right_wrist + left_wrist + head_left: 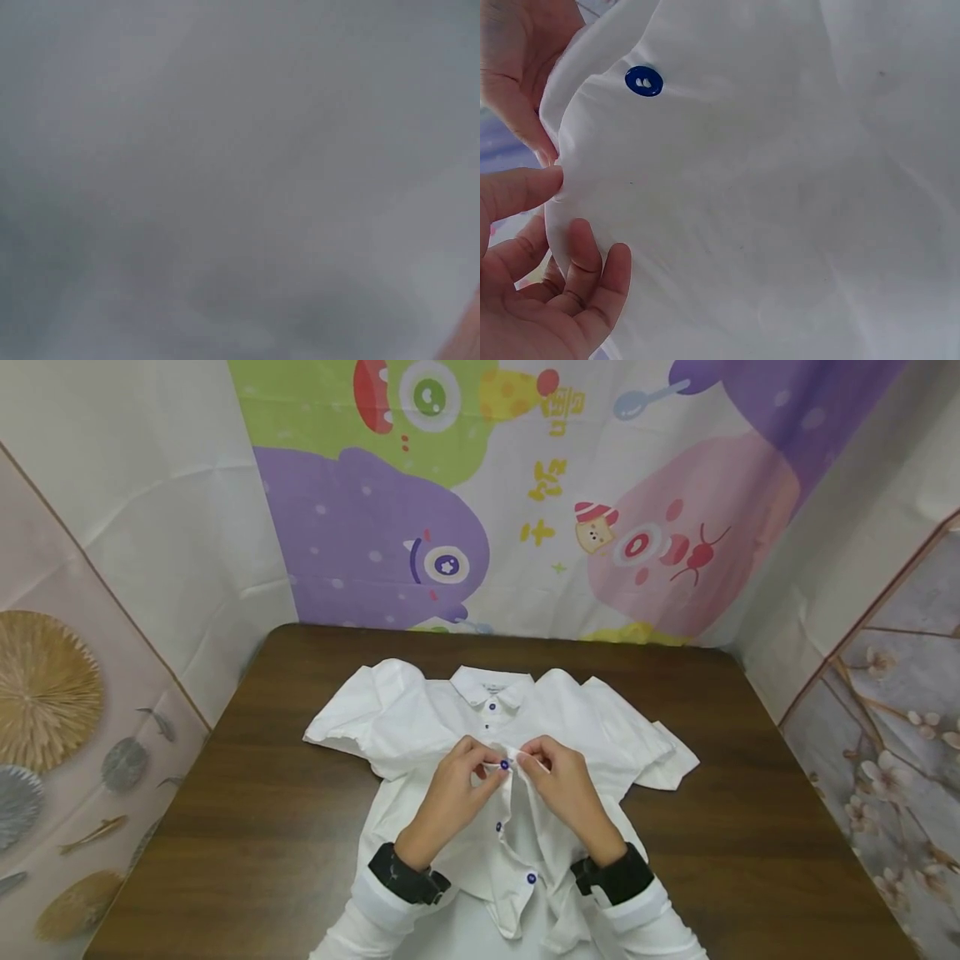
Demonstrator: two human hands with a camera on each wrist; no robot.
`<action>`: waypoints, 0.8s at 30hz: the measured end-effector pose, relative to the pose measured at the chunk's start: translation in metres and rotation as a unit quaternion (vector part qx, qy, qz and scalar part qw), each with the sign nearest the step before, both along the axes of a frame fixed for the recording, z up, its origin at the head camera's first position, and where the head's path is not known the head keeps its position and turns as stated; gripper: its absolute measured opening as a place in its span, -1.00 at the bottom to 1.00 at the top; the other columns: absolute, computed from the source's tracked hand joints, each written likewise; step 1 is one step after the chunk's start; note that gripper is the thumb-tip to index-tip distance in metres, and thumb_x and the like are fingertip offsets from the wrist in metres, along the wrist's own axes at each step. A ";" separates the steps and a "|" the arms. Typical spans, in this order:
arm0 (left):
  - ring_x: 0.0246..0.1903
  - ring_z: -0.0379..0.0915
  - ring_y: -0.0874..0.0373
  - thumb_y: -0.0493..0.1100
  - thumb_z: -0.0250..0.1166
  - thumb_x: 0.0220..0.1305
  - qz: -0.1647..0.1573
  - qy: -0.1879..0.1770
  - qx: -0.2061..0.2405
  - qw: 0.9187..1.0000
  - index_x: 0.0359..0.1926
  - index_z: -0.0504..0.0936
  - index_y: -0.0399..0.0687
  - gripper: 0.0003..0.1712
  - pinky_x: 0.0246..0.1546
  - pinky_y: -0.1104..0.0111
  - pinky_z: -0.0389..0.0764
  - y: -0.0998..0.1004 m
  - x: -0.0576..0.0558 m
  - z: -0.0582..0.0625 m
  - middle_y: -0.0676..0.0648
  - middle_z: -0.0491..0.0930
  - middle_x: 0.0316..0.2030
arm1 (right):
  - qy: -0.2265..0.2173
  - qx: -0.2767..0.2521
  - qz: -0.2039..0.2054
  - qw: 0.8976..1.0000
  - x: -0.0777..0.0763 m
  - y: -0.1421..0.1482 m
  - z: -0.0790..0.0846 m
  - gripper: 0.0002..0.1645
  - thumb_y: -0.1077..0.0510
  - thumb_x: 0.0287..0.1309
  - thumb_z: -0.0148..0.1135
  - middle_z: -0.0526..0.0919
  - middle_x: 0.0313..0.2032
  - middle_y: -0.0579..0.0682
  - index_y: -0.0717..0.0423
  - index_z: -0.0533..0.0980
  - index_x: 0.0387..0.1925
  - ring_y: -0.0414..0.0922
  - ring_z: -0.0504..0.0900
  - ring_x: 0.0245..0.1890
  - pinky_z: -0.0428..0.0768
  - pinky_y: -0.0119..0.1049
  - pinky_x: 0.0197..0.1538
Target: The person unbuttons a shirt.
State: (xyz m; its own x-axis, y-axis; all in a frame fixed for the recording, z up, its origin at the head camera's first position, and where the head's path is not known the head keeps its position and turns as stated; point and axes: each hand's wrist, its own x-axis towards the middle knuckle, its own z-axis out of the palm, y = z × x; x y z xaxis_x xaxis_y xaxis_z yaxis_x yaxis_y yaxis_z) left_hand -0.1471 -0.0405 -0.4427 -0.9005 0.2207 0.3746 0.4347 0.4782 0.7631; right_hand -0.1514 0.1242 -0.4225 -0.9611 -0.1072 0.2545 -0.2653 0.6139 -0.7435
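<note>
A white short-sleeved shirt (420, 714) with a collar and several dark blue buttons lies front up, its collar at the far side. My left hand (456, 789) pinches the front edge beside a blue button (505, 765). Close by on the right, my right hand (564, 783) pinches the other front edge between thumb and forefinger. Below the hands the two front edges hang apart, with a lower button (531, 878) showing. In the left wrist view, thumb and fingers of the left hand (547, 292) hold the cloth edge near a button (643, 81). Blurred pale cloth fills the right wrist view.
The shirt lies on a dark brown wooden table (277, 802). Behind the table hangs a curtain (525, 585) printed with cartoon monsters. Patterned panels stand at the left and right sides. The shirt's right sleeve (667, 760) is spread toward the right.
</note>
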 end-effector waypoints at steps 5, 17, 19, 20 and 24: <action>-0.41 0.43 0.14 -0.25 0.30 0.12 -0.002 -0.005 -0.004 1.000 -0.31 0.62 -0.15 -0.91 -0.35 0.38 0.47 -0.002 0.001 0.000 -0.04 0.47 -0.36 | -0.001 0.005 0.010 1.000 0.001 0.002 0.001 -0.87 0.16 0.16 0.20 0.41 -0.64 -0.10 0.17 0.54 -0.38 -0.27 0.29 -0.58 0.29 -0.42 -0.47; -0.43 0.43 0.11 -0.30 0.31 0.06 -0.004 -0.042 -0.032 0.999 -0.43 0.57 -0.12 -0.94 -0.36 0.40 0.47 -0.016 0.009 -0.017 -0.05 0.44 -0.42 | -0.081 0.073 0.047 0.993 0.005 0.014 -0.009 -0.91 0.11 0.10 0.27 0.49 -0.60 -0.12 0.05 0.58 -0.43 -0.25 0.36 -0.53 0.34 -0.41 -0.42; -0.43 0.43 0.11 -0.30 0.31 0.06 -0.007 -0.055 -0.032 0.998 -0.43 0.56 -0.11 -0.94 -0.37 0.43 0.45 -0.018 0.011 -0.022 -0.04 0.43 -0.43 | -0.084 0.097 0.065 0.990 0.006 0.017 -0.015 -0.91 0.11 0.09 0.27 0.38 -0.65 -0.15 0.03 0.57 -0.44 -0.27 0.28 -0.58 0.27 -0.43 -0.48; -0.43 0.44 0.11 -0.30 0.31 0.06 -0.007 -0.060 -0.029 0.998 -0.43 0.56 -0.10 -0.93 -0.36 0.42 0.46 -0.019 0.012 -0.024 -0.03 0.42 -0.43 | -0.089 0.105 0.077 0.988 0.006 0.018 -0.018 -0.91 0.12 0.09 0.27 0.29 -0.68 -0.16 0.04 0.57 -0.45 -0.27 0.23 -0.61 0.23 -0.43 -0.51; -0.42 0.48 0.09 -0.31 0.30 0.06 -0.008 -0.072 -0.012 0.997 -0.42 0.56 -0.12 -0.94 -0.32 0.36 0.53 -0.021 0.018 -0.032 -0.03 0.43 -0.41 | -0.115 0.134 0.107 0.979 0.008 0.021 -0.030 -0.93 0.14 0.07 0.23 0.30 -0.67 -0.19 0.04 0.55 -0.47 -0.29 0.26 -0.61 0.27 -0.43 -0.49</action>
State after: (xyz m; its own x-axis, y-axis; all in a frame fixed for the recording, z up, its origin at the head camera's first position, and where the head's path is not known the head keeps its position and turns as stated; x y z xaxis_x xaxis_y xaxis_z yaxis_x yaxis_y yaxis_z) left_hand -0.1290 -0.0619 -0.4748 -0.9407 0.2438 0.2358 0.3294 0.4910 0.8065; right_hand -0.1437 0.1454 -0.4521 -0.9379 -0.3457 -0.0298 -0.2544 0.7436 -0.6184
